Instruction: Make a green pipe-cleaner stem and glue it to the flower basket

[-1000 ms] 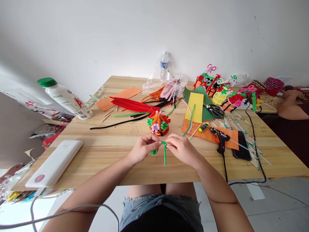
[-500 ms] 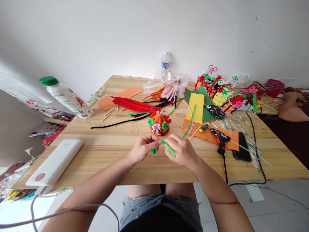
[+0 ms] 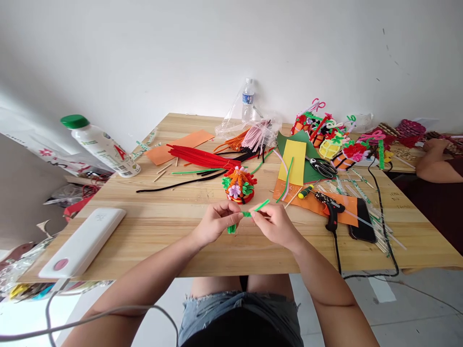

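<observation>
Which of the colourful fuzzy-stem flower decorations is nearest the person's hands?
The round, orange-topped fuzzy decoration, just beyond the left hand and right hand; the other decorations cluster farther back, to the right.

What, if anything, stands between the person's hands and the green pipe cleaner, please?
Nothing visible does: the left hand and right hand both pinch the green pipe cleaner. The flowered piece sits beyond them on the table, not between.

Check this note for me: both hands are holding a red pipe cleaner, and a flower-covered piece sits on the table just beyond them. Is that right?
The colour is wrong: the head view shows the left hand and right hand holding a green pipe cleaner. The flower-covered piece does sit on the table just beyond them.
</observation>
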Tool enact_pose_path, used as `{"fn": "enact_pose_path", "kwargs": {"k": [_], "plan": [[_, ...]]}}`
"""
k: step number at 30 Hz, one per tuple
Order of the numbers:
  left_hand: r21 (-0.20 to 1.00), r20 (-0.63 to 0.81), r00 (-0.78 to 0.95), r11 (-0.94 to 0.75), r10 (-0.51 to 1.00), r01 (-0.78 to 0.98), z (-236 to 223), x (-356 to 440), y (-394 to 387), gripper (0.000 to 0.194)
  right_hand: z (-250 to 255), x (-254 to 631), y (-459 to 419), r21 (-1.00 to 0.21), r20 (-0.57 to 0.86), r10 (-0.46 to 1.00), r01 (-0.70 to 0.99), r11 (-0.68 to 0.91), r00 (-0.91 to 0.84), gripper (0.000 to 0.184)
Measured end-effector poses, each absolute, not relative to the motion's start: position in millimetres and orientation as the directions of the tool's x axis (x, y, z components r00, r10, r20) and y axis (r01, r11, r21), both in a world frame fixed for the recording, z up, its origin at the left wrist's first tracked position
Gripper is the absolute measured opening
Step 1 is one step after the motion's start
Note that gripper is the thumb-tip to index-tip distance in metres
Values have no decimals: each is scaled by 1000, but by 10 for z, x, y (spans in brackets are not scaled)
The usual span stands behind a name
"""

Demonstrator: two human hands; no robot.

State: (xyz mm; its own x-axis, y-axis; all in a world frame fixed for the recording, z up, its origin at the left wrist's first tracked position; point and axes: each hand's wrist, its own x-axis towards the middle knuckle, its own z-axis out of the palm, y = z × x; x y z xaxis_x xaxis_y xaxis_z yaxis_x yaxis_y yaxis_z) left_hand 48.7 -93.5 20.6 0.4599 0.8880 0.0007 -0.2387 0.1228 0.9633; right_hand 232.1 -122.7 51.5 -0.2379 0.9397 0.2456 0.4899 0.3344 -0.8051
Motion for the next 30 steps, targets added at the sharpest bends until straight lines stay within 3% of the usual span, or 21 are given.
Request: {"fn": "enact_pose_path", "kwargs": {"k": [6, 14, 18, 24, 26, 30], "plan": [[967, 21, 463, 100, 886, -235, 213, 501, -958, 33, 555, 2297, -1226, -913, -7, 990, 404, 50, -139, 16], [968, 37, 483, 88, 875, -233, 206, 495, -960, 31, 620, 2303, -1221, -939, -175, 976, 319, -126, -132, 14], [967, 33, 473, 91, 880, -237, 206, 495, -967, 31, 565, 2319, -1216, -969, -93, 983, 243, -53, -156, 19], [964, 5, 435, 112, 900, -243, 184, 507, -950, 32, 452, 2322, -1235, -960, 134, 987, 235, 150, -85, 67], [962, -1, 415, 114, 910, -249, 175, 511, -939, 33, 448, 2320, -1245, -929, 223, 973, 290, 232, -63, 60], [961, 0, 387, 106, 922, -255, 172, 507, -927, 33, 475, 2327, -1252, -805, 382, 912, 431, 407, -148, 12]]}}
